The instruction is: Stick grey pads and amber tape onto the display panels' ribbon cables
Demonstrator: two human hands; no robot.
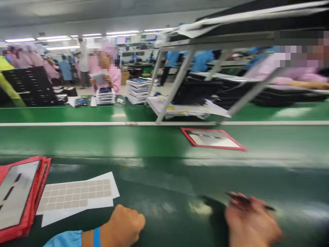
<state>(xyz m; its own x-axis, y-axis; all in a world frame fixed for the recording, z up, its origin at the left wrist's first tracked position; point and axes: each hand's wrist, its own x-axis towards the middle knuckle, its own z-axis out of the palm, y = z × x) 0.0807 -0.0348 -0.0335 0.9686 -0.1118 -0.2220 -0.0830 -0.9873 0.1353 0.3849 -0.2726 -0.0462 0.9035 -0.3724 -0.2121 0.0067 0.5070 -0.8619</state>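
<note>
Black stick (243, 199) is held in the right hand (253, 219), bottom right; the left hand (125, 223), bottom middle, makes a fist near white sheets (77, 193).

The one view looked from the person's head, over the near side of the green table (174, 226), facing forward and slightly down. The left hand (125, 223) and right hand (250, 219) came in close at the near side. The rail (64, 124) crossed it level; beyond the rack (175, 85), at right, it reached the far ceiling (144, 10), partly blurred.
</note>
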